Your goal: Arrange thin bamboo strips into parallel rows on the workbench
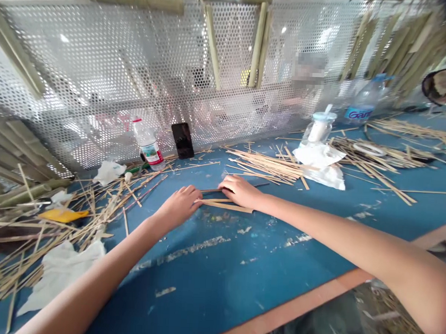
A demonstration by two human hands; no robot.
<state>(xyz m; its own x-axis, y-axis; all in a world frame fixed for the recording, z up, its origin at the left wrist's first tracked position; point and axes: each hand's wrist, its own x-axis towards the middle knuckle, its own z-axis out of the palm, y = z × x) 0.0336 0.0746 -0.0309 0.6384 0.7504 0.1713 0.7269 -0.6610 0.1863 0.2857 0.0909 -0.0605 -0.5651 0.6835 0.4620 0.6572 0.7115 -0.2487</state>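
The left hand (183, 203) pinches the ends of pale bamboo strips (223, 205), which fan out to its right, on the near side of the right hand (239, 191). The right hand's fingers curl over a thin dark strip (210, 190) between both hands, though whether they grip it I cannot tell; beyond that hand lie loose bamboo strips (269, 165).

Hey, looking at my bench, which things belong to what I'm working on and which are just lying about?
Likely in the job:
thin strips at your left hand and right hand
probably the loose strip pile beyond

Likely just lying about:
red-capped bottle
phone
lidded cup
white tissue
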